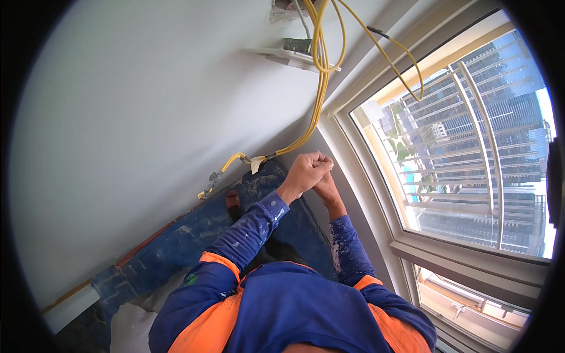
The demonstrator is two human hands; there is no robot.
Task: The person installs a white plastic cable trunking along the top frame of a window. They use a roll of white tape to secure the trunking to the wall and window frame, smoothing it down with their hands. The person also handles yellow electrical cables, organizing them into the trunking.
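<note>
My left hand (301, 175) and my right hand (326, 187) meet in front of my chest, close to the wall corner beside the window. Both are closed, with the left fingers curled over the right fingertips. Whatever they may hold between them is hidden. A bundle of yellow cables (318, 109) drops down the corner just beyond the hands and bends left along the wall. Grey tape and a pale tag (256, 165) are wrapped on its lower run. Paint spots mark both of my blue sleeves.
A white wall plate (288, 57) hangs off the wall below an opening (288, 10). One yellow cable loop (421, 88) dangles before the barred window (459, 135). Blue sheeting (176, 235) covers the floor, with a whitish sack (134, 323) at lower left.
</note>
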